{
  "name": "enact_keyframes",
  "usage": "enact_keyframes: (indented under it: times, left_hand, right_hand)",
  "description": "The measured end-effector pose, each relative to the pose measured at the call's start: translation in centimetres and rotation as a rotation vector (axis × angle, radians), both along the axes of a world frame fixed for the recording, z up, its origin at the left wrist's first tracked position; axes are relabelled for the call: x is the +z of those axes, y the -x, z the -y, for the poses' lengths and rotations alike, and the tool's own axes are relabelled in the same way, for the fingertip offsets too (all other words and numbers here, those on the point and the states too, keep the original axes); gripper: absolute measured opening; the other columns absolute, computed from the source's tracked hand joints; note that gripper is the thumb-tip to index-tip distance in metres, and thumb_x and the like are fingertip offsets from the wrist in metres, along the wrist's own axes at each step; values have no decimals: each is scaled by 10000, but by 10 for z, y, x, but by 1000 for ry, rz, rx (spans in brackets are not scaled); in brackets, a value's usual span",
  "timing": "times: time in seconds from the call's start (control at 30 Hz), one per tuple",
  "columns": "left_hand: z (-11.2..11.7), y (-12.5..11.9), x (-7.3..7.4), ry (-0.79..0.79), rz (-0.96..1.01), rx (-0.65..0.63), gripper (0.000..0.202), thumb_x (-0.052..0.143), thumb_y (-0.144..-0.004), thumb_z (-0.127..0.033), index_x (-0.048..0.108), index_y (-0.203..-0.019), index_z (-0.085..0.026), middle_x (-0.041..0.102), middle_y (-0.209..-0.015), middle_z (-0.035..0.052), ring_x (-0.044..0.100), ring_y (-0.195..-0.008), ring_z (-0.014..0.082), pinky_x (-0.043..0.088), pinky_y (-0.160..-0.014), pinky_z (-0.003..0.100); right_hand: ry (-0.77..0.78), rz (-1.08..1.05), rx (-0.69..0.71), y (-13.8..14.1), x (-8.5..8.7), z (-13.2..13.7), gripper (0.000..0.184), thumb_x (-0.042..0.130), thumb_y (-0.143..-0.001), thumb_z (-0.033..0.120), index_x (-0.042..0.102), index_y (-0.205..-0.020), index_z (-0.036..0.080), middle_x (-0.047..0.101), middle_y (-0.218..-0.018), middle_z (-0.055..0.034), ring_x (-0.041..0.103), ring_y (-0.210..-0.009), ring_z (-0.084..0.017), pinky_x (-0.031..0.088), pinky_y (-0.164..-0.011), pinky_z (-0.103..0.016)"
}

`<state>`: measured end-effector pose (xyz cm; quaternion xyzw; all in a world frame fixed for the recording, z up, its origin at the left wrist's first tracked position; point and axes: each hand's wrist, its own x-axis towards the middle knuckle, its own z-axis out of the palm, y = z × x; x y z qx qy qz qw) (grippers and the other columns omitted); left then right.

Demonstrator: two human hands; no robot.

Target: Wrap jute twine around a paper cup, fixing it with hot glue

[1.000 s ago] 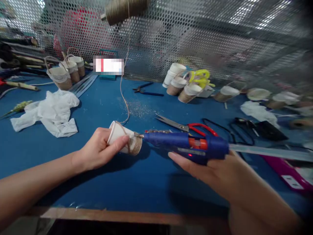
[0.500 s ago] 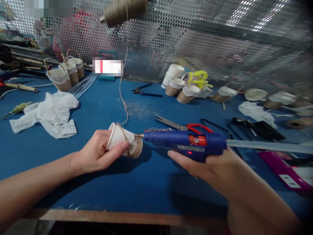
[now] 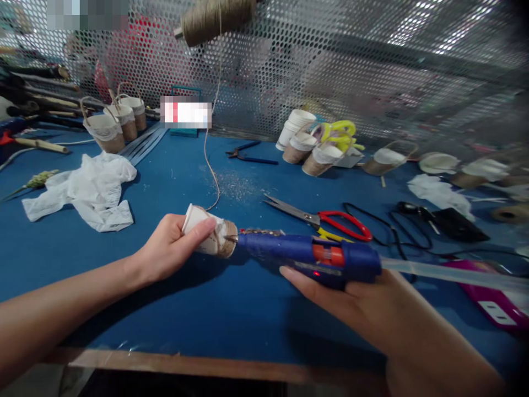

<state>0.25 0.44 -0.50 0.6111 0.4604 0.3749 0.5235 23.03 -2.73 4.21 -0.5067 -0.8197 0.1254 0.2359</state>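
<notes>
My left hand (image 3: 167, 245) is closed around a white paper cup (image 3: 194, 218) lying tilted on its side, its base turned right. Brown twine (image 3: 231, 229) is wound round the base end, and a strand (image 3: 215, 182) runs up from the cup to a spool (image 3: 217, 21) hanging above. In my right hand (image 3: 351, 306) is a blue glue gun (image 3: 285, 249) with a small red light glowing. Its metal nozzle points left and is at the twine-wrapped part of the cup; whether it touches I cannot tell. A clear glue stick (image 3: 438, 271) sticks out of its rear.
Red-handled scissors (image 3: 343, 222) lie behind the glue gun, with pliers (image 3: 252, 154) farther back. White cloth (image 3: 88, 190) lies at left. Twine-wrapped cups with handles (image 3: 109, 138) stand back left, more (image 3: 322, 160) at back right. A perforated metal screen (image 3: 273, 71) rises behind the table.
The glue gun has dropped slightly and shifted a little left, uncovering more of the scissors. The cup has turned a little in my left hand, with my thumb now higher on it.
</notes>
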Motion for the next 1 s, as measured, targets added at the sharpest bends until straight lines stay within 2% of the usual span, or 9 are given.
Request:
enact_keyframes:
  times: [0.2, 0.4, 0.53, 0.67, 0.77, 0.87, 1.0]
  left_hand:
    - [0, -2, 3, 77, 18, 36, 373, 467, -799, -397, 639, -643, -106, 617, -612, 15, 501, -551, 93, 401, -524, 162]
    - [0, -1, 3, 45, -5, 37, 388, 452, -804, -409, 632, -652, -100, 600, -599, 19, 495, -541, 102, 405, -522, 184]
    - [1, 0, 2, -49, -6, 0, 381, 424, -830, -375, 609, -631, -107, 581, -589, 15, 467, -518, 95, 387, -482, 179]
    - [2, 1, 1, -176, -61, -71, 356, 393, -855, -325, 608, -672, -109, 572, -612, 14, 445, -523, 91, 367, -470, 175]
    - [3, 2, -2, -262, -115, -93, 368, 379, -865, -307, 545, -596, -118, 462, -530, -19, 370, -487, 78, 328, -449, 175]
    - [3, 3, -3, -362, -169, -95, 377, 381, -863, -281, 438, -518, -141, 341, -495, -45, 292, -462, 70, 278, -426, 183]
    - [4, 4, -1, -504, -190, -125, 363, 382, -855, -216, 375, -497, -156, 316, -500, -51, 272, -452, 66, 266, -427, 190]
  right_hand:
    - [52, 14, 30, 5, 3, 0, 216, 450, -753, 358, 581, -635, 235, 630, -569, -11, 584, -483, -171, 495, -454, -285]
    - [140, 14, 11, 2, -2, 2, 174, 481, -761, 359, 551, -667, 229, 613, -605, -5, 590, -543, -173, 502, -524, -303]
    - [69, 34, -10, -3, -5, 4, 172, 492, -769, 375, 580, -730, 232, 652, -694, -23, 617, -600, -191, 520, -575, -338]
    - [-6, 39, -29, -7, -4, 3, 134, 523, -763, 363, 594, -751, 250, 661, -712, -27, 627, -625, -192, 528, -553, -312]
    - [-36, 16, -4, -8, -3, 2, 141, 516, -771, 356, 614, -736, 260, 671, -696, -20, 637, -621, -187, 528, -541, -288]
    - [-10, 0, 40, -9, -2, 1, 183, 473, -807, 338, 623, -726, 272, 676, -674, 1, 636, -599, -167, 524, -553, -271]
    - [45, 22, 45, -9, -2, -1, 203, 466, -812, 332, 621, -698, 266, 669, -654, 14, 625, -579, -156, 519, -558, -273]
